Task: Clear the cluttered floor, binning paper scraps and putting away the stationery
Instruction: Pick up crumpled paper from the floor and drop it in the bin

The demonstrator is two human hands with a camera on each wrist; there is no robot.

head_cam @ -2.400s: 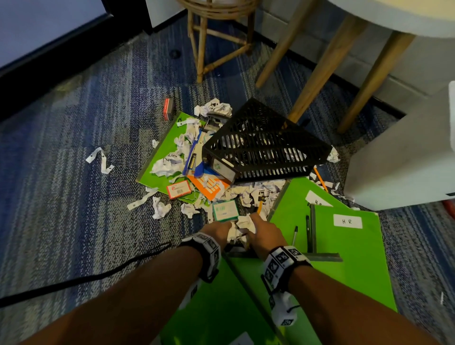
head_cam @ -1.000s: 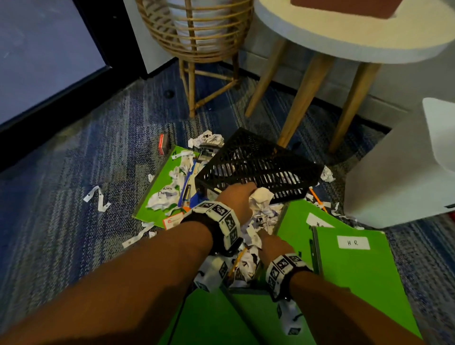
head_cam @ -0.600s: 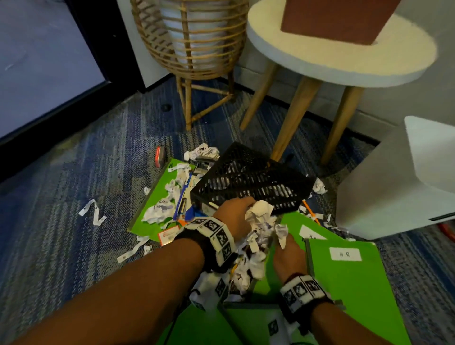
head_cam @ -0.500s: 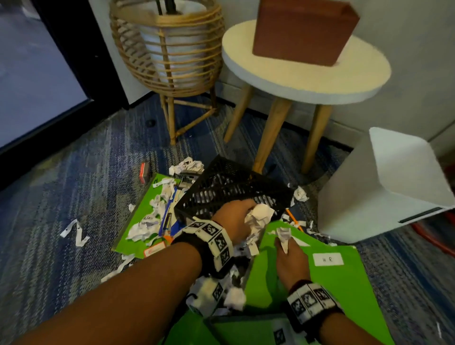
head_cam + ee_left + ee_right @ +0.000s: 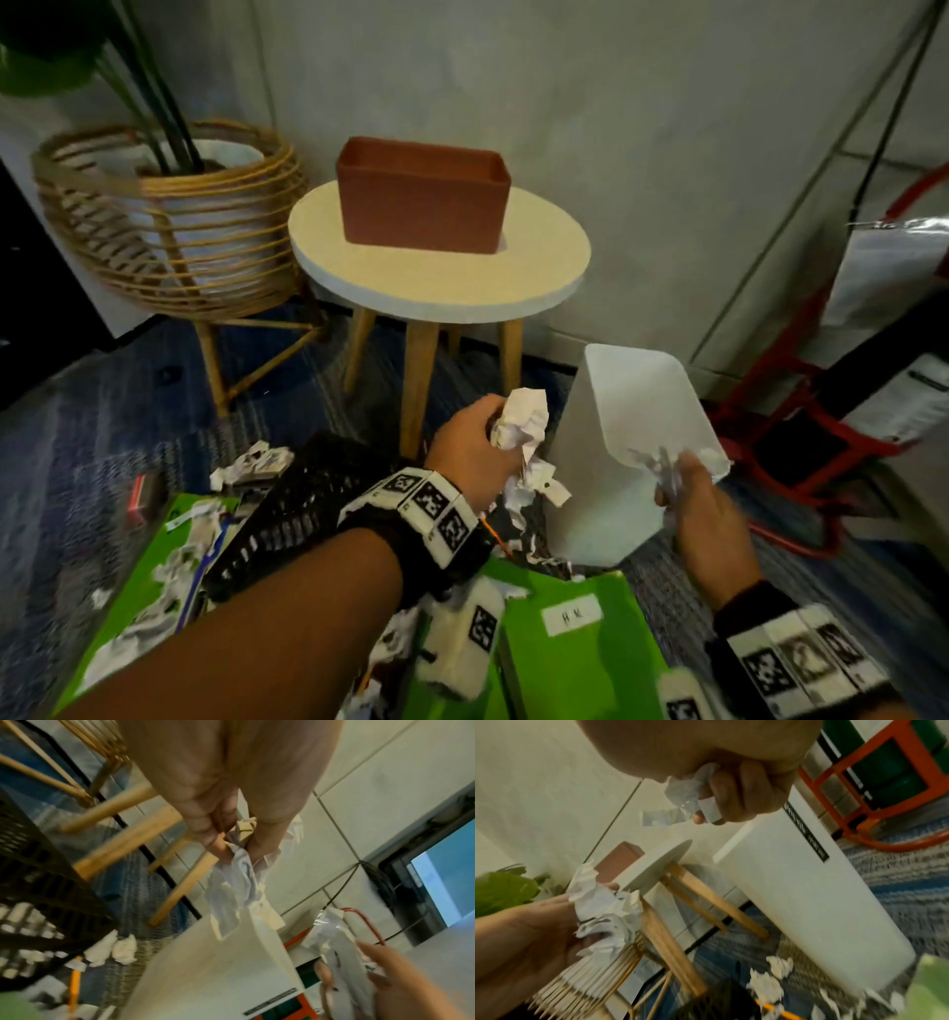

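Note:
My left hand (image 5: 490, 437) grips a bunch of crumpled paper scraps (image 5: 519, 424), held up just left of the white bin (image 5: 606, 493). Strips of it dangle from the fist (image 5: 226, 839) above the bin's side (image 5: 205, 973). My right hand (image 5: 675, 480) holds a smaller wad of scraps (image 5: 660, 462) at the bin's front rim. In the right wrist view its fingers (image 5: 734, 801) curl round white paper (image 5: 687, 787) over the bin (image 5: 795, 892). Green folders (image 5: 580, 663), an overturned black mesh tray (image 5: 287, 519) and more scraps (image 5: 251, 460) lie on the carpet below.
A round white side table (image 5: 436, 282) with a brown box (image 5: 421, 195) stands behind the bin. A wicker plant stand (image 5: 164, 226) is at left, a red metal frame (image 5: 770, 442) at right. An orange pencil (image 5: 775, 1010) lies among scraps by the bin's foot.
Both hands gathered scraps off the green folder and lifted them up and rightward to the white bin. The view has tilted up from the floor toward the wall.

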